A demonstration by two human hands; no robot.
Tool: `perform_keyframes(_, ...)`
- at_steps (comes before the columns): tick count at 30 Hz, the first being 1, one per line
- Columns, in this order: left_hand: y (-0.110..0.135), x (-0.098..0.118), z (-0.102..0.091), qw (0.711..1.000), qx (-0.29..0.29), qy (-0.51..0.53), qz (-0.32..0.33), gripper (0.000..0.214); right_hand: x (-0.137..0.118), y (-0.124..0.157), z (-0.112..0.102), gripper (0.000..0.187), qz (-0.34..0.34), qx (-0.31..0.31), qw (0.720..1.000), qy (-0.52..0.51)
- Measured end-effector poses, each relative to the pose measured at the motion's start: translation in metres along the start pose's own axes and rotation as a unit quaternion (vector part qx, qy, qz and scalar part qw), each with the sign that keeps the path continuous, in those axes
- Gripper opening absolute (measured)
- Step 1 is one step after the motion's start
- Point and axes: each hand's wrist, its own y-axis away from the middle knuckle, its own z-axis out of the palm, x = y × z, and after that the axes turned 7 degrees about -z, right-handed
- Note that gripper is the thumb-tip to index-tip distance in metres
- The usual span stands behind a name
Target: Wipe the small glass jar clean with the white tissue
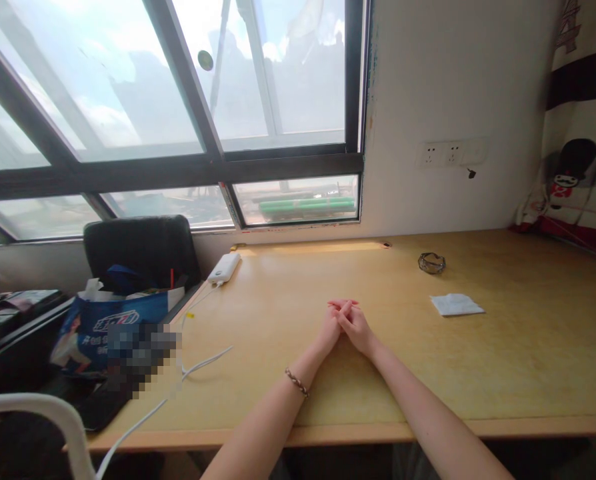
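Observation:
My left hand (334, 325) and my right hand (357, 327) are clasped, their fingers interlaced, resting on the wooden table (378, 400). Both are closed, and no object shows between them. A braided bracelet (297, 383) circles my left wrist. To the right of the hands, apart from them, lies a folded white tissue (457, 305). Behind it sits a small clear glass dish (432, 264), possibly an ashtray. At the far left of the tabletop is a white power bank (225, 268) with a white cable (205, 363) plugged in.
Left of the table stands a black chair (141, 243) with a blue shopping bag (123, 323) on it. A white curved bar (33, 403) crosses the lower left corner. Windows and a wall with sockets (441, 155) rise behind the table; a patterned curtain (583, 127) hangs at right.

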Motion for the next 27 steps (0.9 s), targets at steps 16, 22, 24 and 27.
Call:
perform_keyframes(16, 0.002, 0.005, 0.002, 0.999, 0.023, 0.018, 0.022, 0.036, -0.001, 0.0, 0.001, 0.036, 0.006, 0.004, 1.0, -0.016)
perform_keyframes(22, 0.004, 0.008, 0.003, 0.999, 0.026, 0.009, 0.029, 0.035, 0.001, 0.0, 0.001, 0.038, 0.01, 0.006, 1.0, -0.013)
perform_keyframes(24, 0.004, 0.009, 0.003, 0.999, 0.03, 0.012, 0.027, 0.035, 0.001, 0.0, 0.001, 0.037, 0.01, 0.007, 1.0, -0.012)
perform_keyframes(27, 0.004, 0.009, 0.003, 0.999, 0.029, 0.022, 0.016, 0.034, 0.002, 0.0, 0.001, 0.036, 0.008, 0.007, 1.0, -0.012)
